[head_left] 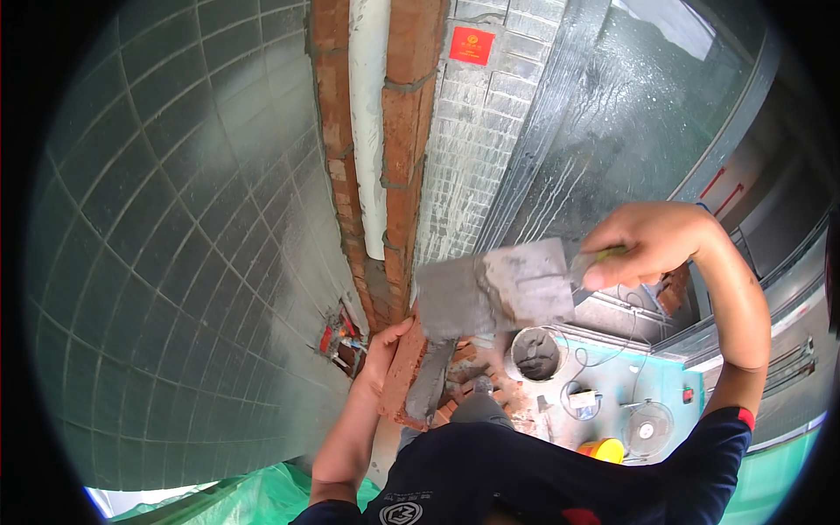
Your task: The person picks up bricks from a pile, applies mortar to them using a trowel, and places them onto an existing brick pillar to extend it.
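Observation:
My left hand (379, 357) grips a red brick (402, 374) from its left side. Grey mortar (430, 378) coats one face of that brick. In my right hand (643, 247) is the handle of a trowel (525, 282), held out to the right with its wide blade pointing left. Wet mortar is smeared over the blade, and its far end overlaps the upper end of the brick in this view. Whether blade and brick touch I cannot tell. Just beyond the brick rises a narrow brick column (409, 131) around a white pipe (368, 122).
A bucket of mortar (535, 353) stands on the floor below the trowel. Loose bricks (464, 359) lie near my feet. Further right are a fan (647, 429), a yellow container (604, 451) and a trailing cable (632, 328). A tiled wall (192, 219) bounds the left, a window (647, 96) the right.

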### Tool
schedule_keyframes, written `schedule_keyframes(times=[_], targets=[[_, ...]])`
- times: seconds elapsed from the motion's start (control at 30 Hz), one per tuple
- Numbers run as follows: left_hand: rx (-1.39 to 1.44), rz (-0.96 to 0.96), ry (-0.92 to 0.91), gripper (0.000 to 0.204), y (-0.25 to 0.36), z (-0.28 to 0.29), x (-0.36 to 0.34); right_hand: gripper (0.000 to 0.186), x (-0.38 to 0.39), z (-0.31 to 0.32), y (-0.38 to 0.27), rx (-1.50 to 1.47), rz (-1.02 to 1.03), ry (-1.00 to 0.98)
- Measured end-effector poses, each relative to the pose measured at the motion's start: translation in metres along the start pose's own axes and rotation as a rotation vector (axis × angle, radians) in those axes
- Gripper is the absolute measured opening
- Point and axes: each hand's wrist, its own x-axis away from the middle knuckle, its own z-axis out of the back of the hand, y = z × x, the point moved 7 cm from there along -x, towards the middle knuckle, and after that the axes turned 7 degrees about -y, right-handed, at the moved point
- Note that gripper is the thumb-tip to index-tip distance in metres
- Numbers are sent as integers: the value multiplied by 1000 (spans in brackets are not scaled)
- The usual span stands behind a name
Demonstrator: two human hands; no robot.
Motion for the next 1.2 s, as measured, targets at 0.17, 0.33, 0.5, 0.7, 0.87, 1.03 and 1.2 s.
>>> schedule_keyframes(times=[0.17, 0.33, 0.5, 0.7, 0.87, 1.03, 1.2], targets=[[-49, 133, -103, 41, -21, -4, -4, 59, -38, 6, 3, 241, -35, 15], [-34, 136, 5, 43, -33, 13, -3, 55, -58, 13, 17, 348, -18, 213], [80, 165, -68, 46, -35, 36, -6, 48, -42, 15, 5, 74, -136, 160], [-100, -36, -168, 46, -29, -4, -24, 41, -41, -26, -56, 304, 243, -84], [9, -4, -255, 50, -22, -2, -21, 48, -61, -33, -42, 242, -42, -118], [110, 209, -100, 45, -37, 52, -19, 48, -76, -17, -20, 498, 109, 153], [21, 116, 5, 45, -24, 54, -9, 44, -66, -34, 57, -459, 27, 284]])
